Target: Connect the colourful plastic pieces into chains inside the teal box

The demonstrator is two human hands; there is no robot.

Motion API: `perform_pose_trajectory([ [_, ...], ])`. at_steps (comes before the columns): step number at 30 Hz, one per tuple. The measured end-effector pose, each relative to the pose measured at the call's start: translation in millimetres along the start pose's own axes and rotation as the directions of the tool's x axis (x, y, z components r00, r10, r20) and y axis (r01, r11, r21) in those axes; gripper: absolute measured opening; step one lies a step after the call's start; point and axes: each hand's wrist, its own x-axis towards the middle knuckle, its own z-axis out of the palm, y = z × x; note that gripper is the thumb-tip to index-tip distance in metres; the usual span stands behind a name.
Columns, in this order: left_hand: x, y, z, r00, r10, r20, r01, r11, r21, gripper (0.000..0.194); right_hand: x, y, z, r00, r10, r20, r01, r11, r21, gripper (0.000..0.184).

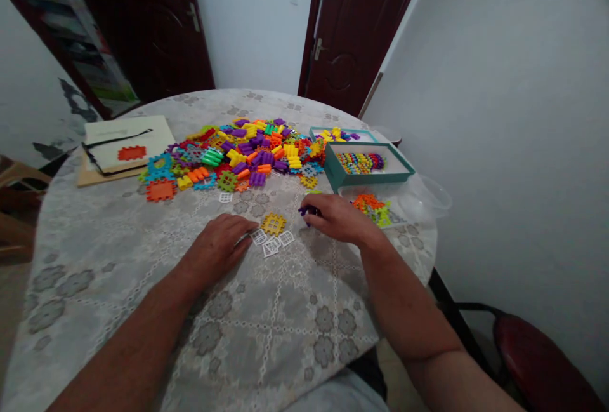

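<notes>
My left hand (220, 248) rests on the tablecloth with its fingers stretched out. Its fingertips lie at the edge of a white lattice window piece (259, 237), and I cannot tell whether they press on it. Just beyond is a yellow toothed square block (273, 224) with a grid of holes. Two more white window pieces, one of them (286, 238) right of the other (271, 246), lie in front of it. My right hand (335, 216) pinches a dark purple plastic piece (308, 211) just right of the yellow block; the fingers partly hide its shape.
A heap of colourful plastic blocks (257, 152) spreads across the table's far side. A green box (333, 174) of beads and a clear container (404, 212) with small pieces stand at right. At left lies a board (102, 136) with a black strap and orange block.
</notes>
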Motion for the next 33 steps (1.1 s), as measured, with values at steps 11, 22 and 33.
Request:
perform_pose_trajectory([
  [11,0,-5,-2.0,0.995,-0.098,0.002,0.097,0.994,0.053,0.04,-42,75,-40,0.748,0.429,-0.506,-0.634,0.687,-0.354,0.036],
  [22,-10,4,-18.0,0.996,-0.06,0.059,0.056,0.996,0.068,0.053,-13,43,-13,0.832,0.218,-0.511,-0.422,0.846,-0.326,0.035],
  [33,-12,-17,-16.3,0.988,-0.152,-0.014,0.152,0.975,0.163,0.048,25,10,63,0.928,0.333,-0.165,-0.372,0.836,-0.403,0.045],
])
